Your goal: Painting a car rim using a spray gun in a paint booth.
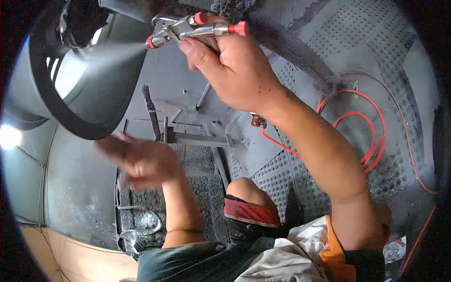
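Observation:
My right hand (230, 70) grips a metal spray gun (192, 29) with red knobs and a red nozzle tip, held high in the view. A grey mist fans out from the nozzle to the left onto a large curved grey panel (101, 80) with a dark rim. My left hand (143, 162) is lower and to the left, blurred, fingers spread, holding nothing, just below the panel's rim. Hanging below my right wrist is a red air hose (277, 141) with a metal fitting.
A grey metal stand (188, 136) with bars sits under the panel. The floor is studded grey matting (291, 178) coated in paint dust. Loops of red hose (371, 136) lie to the right. My knee (246, 195) is bent at centre. A metal grate (145, 221) lies lower left.

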Available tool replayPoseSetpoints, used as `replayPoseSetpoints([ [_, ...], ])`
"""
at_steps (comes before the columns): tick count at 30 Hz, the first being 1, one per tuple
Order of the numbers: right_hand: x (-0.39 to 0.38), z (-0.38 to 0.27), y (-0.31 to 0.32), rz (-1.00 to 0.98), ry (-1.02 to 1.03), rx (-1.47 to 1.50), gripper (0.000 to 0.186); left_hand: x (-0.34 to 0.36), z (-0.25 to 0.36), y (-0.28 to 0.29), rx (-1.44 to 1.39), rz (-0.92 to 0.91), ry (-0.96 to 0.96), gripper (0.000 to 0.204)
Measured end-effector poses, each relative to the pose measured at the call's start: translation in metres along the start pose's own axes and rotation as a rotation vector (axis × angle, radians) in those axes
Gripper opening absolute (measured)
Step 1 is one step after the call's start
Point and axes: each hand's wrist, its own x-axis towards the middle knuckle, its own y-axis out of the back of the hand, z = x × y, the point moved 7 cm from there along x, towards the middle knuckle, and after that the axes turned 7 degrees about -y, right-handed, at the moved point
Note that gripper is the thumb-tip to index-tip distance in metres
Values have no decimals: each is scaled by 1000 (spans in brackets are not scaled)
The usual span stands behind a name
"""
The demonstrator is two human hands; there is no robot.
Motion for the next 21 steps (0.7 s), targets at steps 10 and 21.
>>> replayPoseSetpoints([
  [10, -3, 2, 7, 68, 96, 52, 20, -20, 26, -33, -66, 20, 115, 83],
  [21, -11, 11, -7, 25, 98, -5, 23, -22, 0, -11, -133, 196, 247, 80],
])
